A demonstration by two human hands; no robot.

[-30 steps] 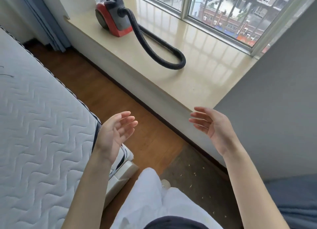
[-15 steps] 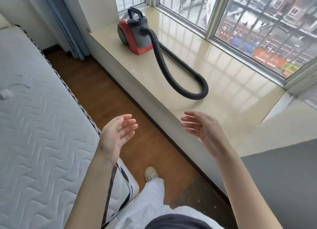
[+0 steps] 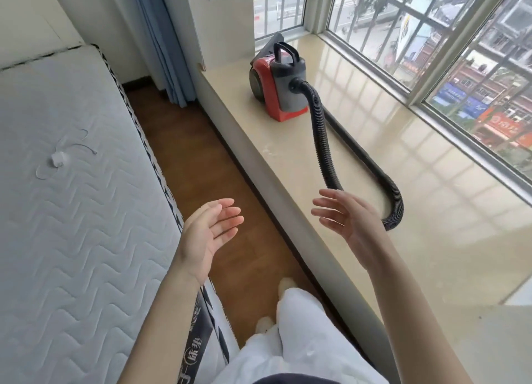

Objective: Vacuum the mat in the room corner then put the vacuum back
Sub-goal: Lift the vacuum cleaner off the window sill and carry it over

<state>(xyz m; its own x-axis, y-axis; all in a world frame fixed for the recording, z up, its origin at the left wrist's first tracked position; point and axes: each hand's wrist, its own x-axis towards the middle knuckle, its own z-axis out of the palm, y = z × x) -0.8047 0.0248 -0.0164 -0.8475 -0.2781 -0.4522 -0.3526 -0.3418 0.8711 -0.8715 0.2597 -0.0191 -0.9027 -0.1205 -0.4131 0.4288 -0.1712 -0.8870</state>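
A red and grey canister vacuum [image 3: 276, 87] with a black carry handle stands on the wide stone window sill [image 3: 431, 239] at its far end. Its black ribbed hose [image 3: 322, 150] runs toward me and loops back along the window. My right hand [image 3: 348, 219] hovers open just in front of the hose's near bend, not touching it. Over the wooden floor, between bed and sill, my left hand [image 3: 207, 234] is raised with fingers apart and empty. The mat is out of view.
A white quilted mattress [image 3: 72, 225] fills the left, with a small white charger and cable [image 3: 59, 159] on it. A narrow strip of wood floor [image 3: 201, 182] runs between bed and sill. Blue curtain [image 3: 161, 38] and wall sockets are at the far end. My white-trousered legs stand below.
The view has swung up and forward along the aisle, so the vacuum is nearer and the floor mat has left the frame. Both hands stay open and have come closer to the hose.
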